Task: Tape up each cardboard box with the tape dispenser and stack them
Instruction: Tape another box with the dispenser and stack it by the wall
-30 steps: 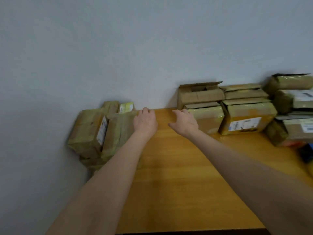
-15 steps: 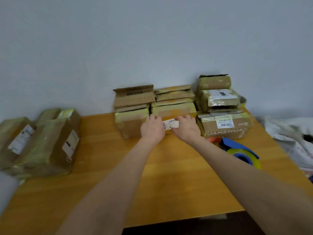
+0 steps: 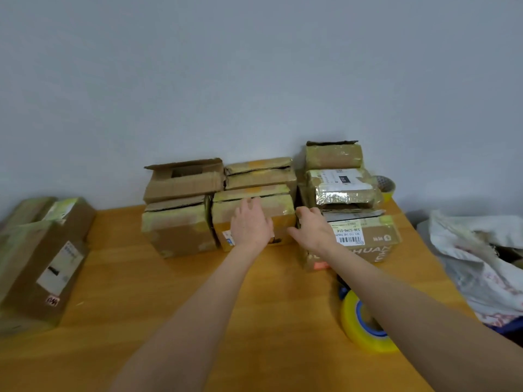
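Both hands have left the white label they flanked half a second ago: the left hand [image 3: 250, 226] has slid up the front face, and the right hand [image 3: 312, 232] out to the right corner, of the same squat cardboard box bound in yellowish tape [image 3: 280, 210]. The left lies flat and open, palm on the card, fingertips at the top front edge, holding nothing. The right spreads its thumb along the front while its fingers enter the narrow gap at the box's end; whether they have hooked the side I cannot tell. That box sits straight ahead, touching both hands, its long axis crosswise from one hand to the other, so neither is nearer; both forearms reach out nearly straight. A flatter taped cardboard box [image 3: 260, 176] rests on it just above the fingertips, so drawing it out will likely need care. Just left of the left hand stands a tape-patched brown box [image 3: 178, 230]; right of the right hand, a barcode-labelled carton [image 3: 368, 241]. The blue tape dispenser with its yellow roll [image 3: 353, 321] lies back beside the right forearm on the wooden table [image 3: 169, 292].
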{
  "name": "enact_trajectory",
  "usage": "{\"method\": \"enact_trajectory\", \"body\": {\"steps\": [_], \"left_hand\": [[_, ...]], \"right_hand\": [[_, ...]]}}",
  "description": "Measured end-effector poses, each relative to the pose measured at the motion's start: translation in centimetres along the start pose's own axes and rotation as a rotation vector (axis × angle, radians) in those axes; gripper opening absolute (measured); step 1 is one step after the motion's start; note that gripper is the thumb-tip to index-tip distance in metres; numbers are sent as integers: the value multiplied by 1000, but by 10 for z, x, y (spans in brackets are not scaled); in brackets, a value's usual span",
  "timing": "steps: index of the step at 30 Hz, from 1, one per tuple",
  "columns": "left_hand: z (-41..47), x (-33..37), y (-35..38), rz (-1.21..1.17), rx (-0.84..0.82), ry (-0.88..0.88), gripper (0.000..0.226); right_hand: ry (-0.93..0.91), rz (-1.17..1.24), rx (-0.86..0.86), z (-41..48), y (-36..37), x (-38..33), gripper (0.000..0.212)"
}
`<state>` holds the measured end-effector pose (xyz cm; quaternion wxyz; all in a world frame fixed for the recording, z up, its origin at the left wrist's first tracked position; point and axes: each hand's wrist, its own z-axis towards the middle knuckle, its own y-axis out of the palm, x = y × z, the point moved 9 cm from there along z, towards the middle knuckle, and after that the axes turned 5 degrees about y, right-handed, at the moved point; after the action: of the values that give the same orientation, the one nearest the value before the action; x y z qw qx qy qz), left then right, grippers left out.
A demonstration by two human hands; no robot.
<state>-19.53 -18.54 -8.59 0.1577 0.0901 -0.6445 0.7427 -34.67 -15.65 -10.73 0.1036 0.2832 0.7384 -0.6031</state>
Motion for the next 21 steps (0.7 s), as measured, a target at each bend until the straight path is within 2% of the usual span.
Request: {"method": "enact_trajectory", "body": {"steps": [3, 5, 8, 10, 13, 15, 17, 21], "left_hand": [[10, -42, -7, -53, 82, -255, 63], [5, -76, -6, -79, 58, -441, 67], [-1, -105, 8, -202, -41, -603, 62], [0, -107, 16, -350, -65, -637, 59], [1, -99, 4, -517, 100, -628, 52], [0, -86, -18, -521, 236, -569, 44], [-4, -75, -40, -518, 359, -521, 38], [-30, -57, -69, -516, 477, -493, 46]], "right_hand": [[45, 127, -14, 27, -2, 2, 73], [68, 195, -54, 41, 4, 1, 74], [123, 352, -121, 54, 18, 2, 57], [145, 435, -134, 59, 22, 3, 48], [175, 572, -118, 63, 20, 13, 57], [189, 653, -106, 62, 17, 17, 63], [197, 688, -83, 57, 13, 19, 60], [179, 695, -51, 36, 2, 27, 47]]}}
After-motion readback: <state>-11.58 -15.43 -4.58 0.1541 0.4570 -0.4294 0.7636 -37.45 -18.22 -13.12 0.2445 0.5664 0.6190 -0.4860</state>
